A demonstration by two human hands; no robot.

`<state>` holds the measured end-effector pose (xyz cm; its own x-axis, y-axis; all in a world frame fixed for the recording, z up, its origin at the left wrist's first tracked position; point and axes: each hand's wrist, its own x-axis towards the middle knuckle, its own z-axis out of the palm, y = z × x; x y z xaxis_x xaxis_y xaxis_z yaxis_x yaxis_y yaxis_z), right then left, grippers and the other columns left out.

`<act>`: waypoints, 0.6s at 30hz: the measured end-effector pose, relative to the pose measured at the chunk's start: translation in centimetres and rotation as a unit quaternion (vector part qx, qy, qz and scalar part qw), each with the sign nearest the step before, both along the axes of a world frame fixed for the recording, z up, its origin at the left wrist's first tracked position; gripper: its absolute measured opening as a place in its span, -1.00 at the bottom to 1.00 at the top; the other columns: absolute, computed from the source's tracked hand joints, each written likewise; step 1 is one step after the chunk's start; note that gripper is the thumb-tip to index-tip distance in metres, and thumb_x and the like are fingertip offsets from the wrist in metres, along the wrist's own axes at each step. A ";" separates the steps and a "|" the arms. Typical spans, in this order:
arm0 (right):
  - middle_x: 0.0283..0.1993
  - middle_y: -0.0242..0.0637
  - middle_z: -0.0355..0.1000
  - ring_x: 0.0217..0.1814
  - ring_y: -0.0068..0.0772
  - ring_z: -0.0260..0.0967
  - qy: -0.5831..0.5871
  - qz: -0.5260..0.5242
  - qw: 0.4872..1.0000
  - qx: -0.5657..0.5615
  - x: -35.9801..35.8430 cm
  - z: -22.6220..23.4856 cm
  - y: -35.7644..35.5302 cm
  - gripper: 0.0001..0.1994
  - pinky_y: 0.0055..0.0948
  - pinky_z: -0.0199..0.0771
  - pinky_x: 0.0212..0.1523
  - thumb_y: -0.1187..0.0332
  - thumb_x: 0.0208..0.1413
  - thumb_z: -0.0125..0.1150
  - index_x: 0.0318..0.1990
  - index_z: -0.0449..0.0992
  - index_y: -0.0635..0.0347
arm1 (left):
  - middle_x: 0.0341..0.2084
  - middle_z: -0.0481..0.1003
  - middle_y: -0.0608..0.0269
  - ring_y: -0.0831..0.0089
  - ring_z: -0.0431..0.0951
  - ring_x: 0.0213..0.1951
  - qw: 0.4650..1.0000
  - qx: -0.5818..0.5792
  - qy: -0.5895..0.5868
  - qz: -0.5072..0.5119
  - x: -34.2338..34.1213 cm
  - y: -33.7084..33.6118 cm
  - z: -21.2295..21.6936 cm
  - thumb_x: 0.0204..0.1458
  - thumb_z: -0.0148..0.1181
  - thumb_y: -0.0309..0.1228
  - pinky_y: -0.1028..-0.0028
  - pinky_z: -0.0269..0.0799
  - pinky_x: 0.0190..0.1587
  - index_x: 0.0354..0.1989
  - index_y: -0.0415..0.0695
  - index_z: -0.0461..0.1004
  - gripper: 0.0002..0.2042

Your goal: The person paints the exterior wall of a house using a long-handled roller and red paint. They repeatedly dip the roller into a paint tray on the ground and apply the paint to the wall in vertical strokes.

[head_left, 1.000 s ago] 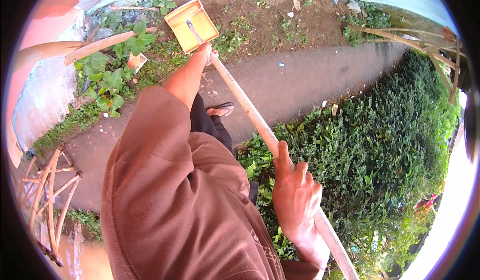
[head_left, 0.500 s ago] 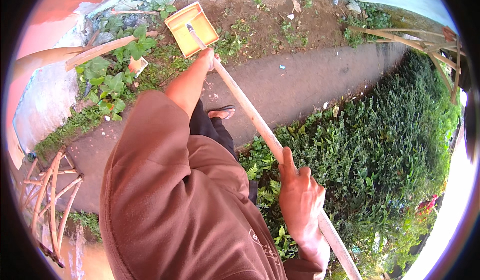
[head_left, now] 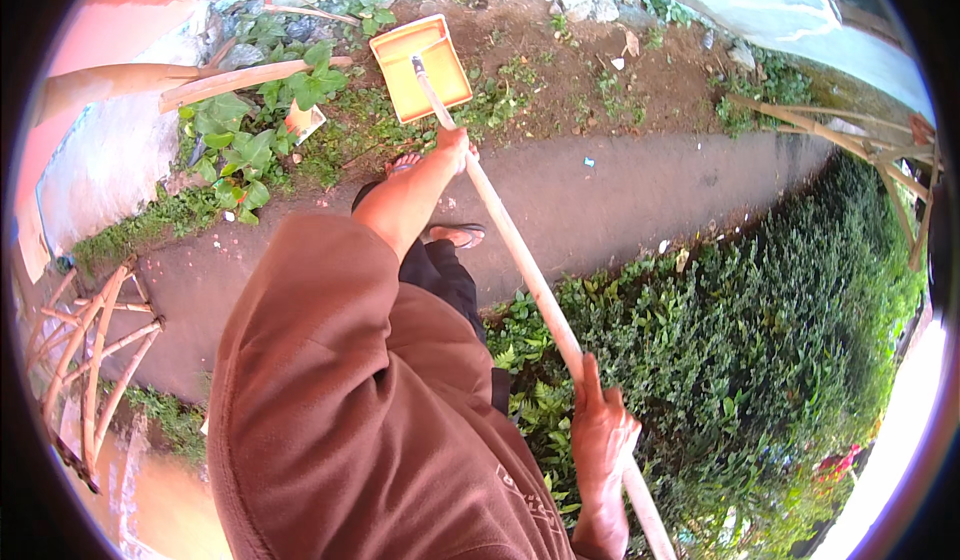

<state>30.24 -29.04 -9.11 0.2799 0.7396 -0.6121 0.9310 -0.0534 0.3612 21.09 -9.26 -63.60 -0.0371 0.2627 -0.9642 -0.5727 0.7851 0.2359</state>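
I hold a long pale wooden handle (head_left: 530, 280) with an orange, flat, pan-shaped head (head_left: 420, 65) at its far end. The head rests on bare soil among weeds beyond a grey paved path (head_left: 640, 200). My left hand (head_left: 455, 145) is stretched out in a brown sleeve and grips the handle close to the orange head. My right hand (head_left: 600, 430) grips the handle low down, over a green hedge (head_left: 760, 360). My sandalled feet (head_left: 455, 232) stand on the path.
A soil strip (head_left: 600, 60) with weeds, stones and litter lies past the path. Broad-leaved plants (head_left: 250, 140) and a wooden plank (head_left: 230, 80) are at the upper left. Bamboo fencing (head_left: 90, 360) stands at the left and bamboo poles (head_left: 860, 140) at the right.
The orange head and handle have shifted slightly right and down in view. My left hand now sits a little farther from the head. Both hands keep their grip.
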 end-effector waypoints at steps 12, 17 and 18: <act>-0.58 -0.26 0.34 -0.71 -0.19 0.35 0.113 -0.073 0.989 0.064 9.1 -13.2 -13.5 -0.60 -0.22 0.32 -0.73 0.20 0.22 0.17 0.21 0.44 -0.16 | -0.64 0.24 0.27 0.44 0.27 -0.75 0.996 0.014 0.072 -0.043 2.8 -6.5 -3.8 0.23 -0.05 -0.31 0.39 0.27 -0.73 -0.01 0.11 0.15 -0.79; -0.55 -0.29 0.33 -0.71 -0.18 0.33 0.124 -0.090 0.987 0.041 13.6 -18.2 -17.2 -0.55 -0.22 0.33 -0.73 0.21 0.20 0.18 0.27 0.38 -0.22 | -0.66 0.23 0.26 0.44 0.25 -0.78 0.993 -0.002 0.104 -0.054 5.7 -7.8 -5.0 0.24 -0.07 -0.33 0.40 0.23 -0.77 0.02 0.14 0.14 -0.78; -0.55 -0.29 0.32 -0.71 -0.20 0.32 0.130 -0.087 0.987 0.046 14.4 -19.0 -17.8 -0.53 -0.23 0.34 -0.73 0.20 0.19 0.20 0.27 0.36 -0.23 | -0.66 0.23 0.26 0.44 0.25 -0.79 0.990 -0.001 0.123 -0.065 6.1 -7.8 -4.5 0.24 -0.07 -0.33 0.40 0.23 -0.77 0.03 0.15 0.14 -0.77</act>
<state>44.61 -46.86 -28.11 0.2508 0.7499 -0.6122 0.9651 -0.2428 0.0980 27.16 -17.07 -68.07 -0.2367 0.2790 -0.9307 -0.3917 0.8492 0.3542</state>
